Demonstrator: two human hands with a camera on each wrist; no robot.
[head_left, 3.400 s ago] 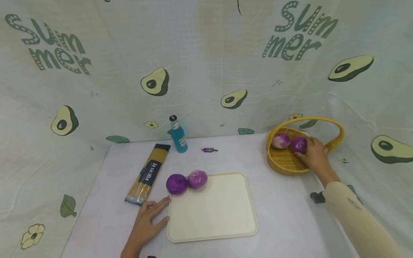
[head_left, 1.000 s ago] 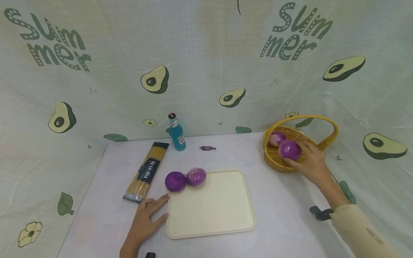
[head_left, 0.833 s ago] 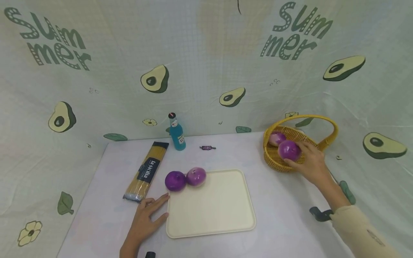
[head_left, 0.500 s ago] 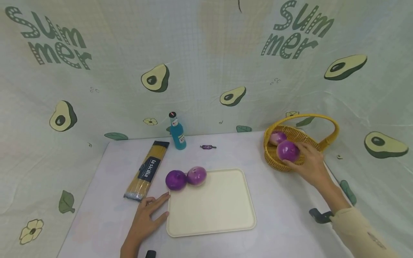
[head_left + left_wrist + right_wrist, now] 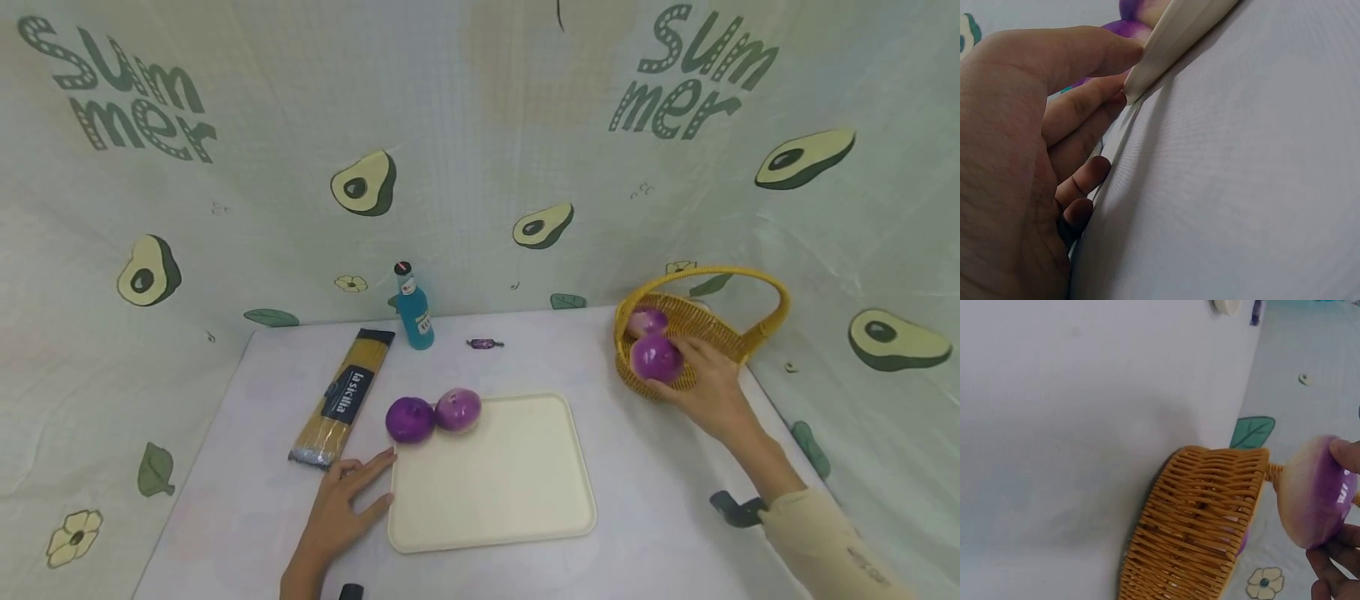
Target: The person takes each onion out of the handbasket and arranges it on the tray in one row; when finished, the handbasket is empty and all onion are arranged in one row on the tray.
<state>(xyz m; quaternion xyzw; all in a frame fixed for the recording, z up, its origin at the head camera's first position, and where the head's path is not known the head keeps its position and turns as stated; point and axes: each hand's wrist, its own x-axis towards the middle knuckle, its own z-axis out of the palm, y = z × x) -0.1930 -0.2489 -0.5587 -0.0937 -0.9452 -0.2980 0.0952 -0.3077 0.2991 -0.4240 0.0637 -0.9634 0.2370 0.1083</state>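
In the head view my right hand (image 5: 705, 387) holds a round purple onion (image 5: 656, 358) between thumb and fingers, over the front of the yellow wicker basket (image 5: 632, 385). The right wrist view shows this onion (image 5: 1316, 494) raised beside the basket rim, its pale underside towards the camera. A second onion (image 5: 647, 322) lies in the basket. My left hand (image 5: 337, 512) rests at the left edge of the cream tray (image 5: 495, 475); thumb and fingertips (image 5: 1129, 53) touch its rim. Two more purple onions (image 5: 410, 419) sit side by side at the tray's far left corner.
A packet of spaghetti (image 5: 347, 396) lies left of the tray. Behind it stands a blue bottle (image 5: 415, 312), with a small purple wrapped candy (image 5: 484, 343) to its right. A printed cloth hangs behind the table (image 5: 555, 358).
My right hand, deep in the basket at first, has lifted the onion and carried it left towards the basket's front rim. My left hand has stayed at the tray edge.
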